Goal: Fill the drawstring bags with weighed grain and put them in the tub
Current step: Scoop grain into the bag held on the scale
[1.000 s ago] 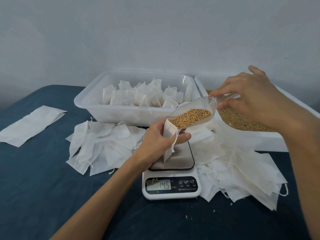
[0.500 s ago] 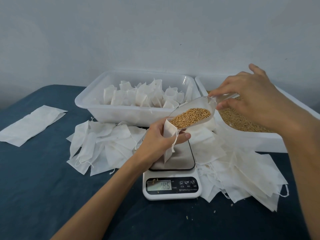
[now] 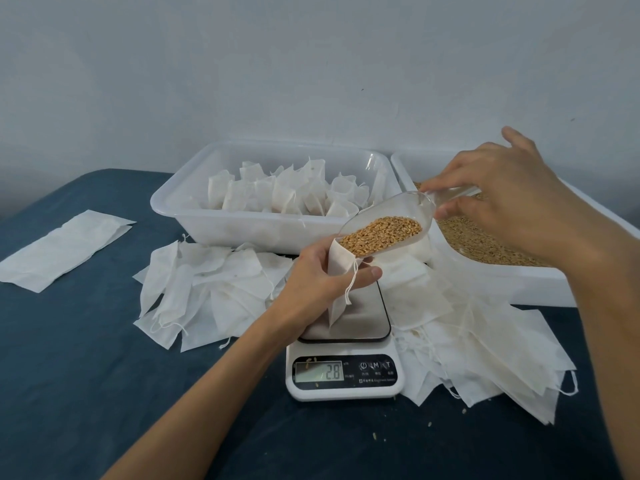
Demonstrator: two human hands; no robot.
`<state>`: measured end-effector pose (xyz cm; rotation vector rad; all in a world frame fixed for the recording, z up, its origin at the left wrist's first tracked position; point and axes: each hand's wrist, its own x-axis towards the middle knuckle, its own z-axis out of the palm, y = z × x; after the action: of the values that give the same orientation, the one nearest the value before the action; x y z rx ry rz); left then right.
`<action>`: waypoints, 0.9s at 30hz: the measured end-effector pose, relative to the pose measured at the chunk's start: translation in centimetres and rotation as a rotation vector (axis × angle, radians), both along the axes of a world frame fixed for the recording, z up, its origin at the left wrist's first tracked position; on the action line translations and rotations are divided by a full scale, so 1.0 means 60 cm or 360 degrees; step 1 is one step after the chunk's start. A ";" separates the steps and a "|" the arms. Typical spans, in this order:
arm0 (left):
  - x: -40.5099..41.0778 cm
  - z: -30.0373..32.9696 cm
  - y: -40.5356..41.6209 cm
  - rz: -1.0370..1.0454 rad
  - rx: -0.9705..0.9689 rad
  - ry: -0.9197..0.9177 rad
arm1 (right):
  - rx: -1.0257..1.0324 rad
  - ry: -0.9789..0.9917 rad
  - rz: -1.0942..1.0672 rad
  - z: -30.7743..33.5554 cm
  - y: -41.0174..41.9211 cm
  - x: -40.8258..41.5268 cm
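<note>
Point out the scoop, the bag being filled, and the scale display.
scoop point(image 3: 388, 216), head view, clear bowl wall
bag point(image 3: 341, 268), head view, cloth below its mouth
scale display point(image 3: 318, 371), head view, readout window

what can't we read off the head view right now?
- Inside of the bag: the left hand and the scoop cover its mouth, so the fill level is hidden.
- Scale small print under the buttons: too small to read.
- Grain tub: its right end sits behind the right hand and forearm.
- Filled bags in the tub: lower parts hidden by its wall, count unclear.
</note>
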<state>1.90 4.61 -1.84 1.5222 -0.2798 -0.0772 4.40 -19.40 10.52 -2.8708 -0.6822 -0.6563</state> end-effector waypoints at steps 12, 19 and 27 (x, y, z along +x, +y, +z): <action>0.000 0.000 0.002 -0.0015 0.0002 -0.0015 | 0.0140 0.0087 0.0041 -0.015 -0.015 0.007; -0.001 -0.002 0.003 -0.0025 0.0007 0.0008 | 0.0410 0.0382 0.0119 -0.042 -0.027 0.013; 0.001 -0.003 0.004 -0.0010 -0.0021 0.0011 | 0.0601 0.0545 0.0161 -0.062 -0.043 0.024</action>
<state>1.93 4.87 -2.03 1.5081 -0.2789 -0.0852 5.83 -21.96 6.79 -2.4907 -0.5743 -0.2361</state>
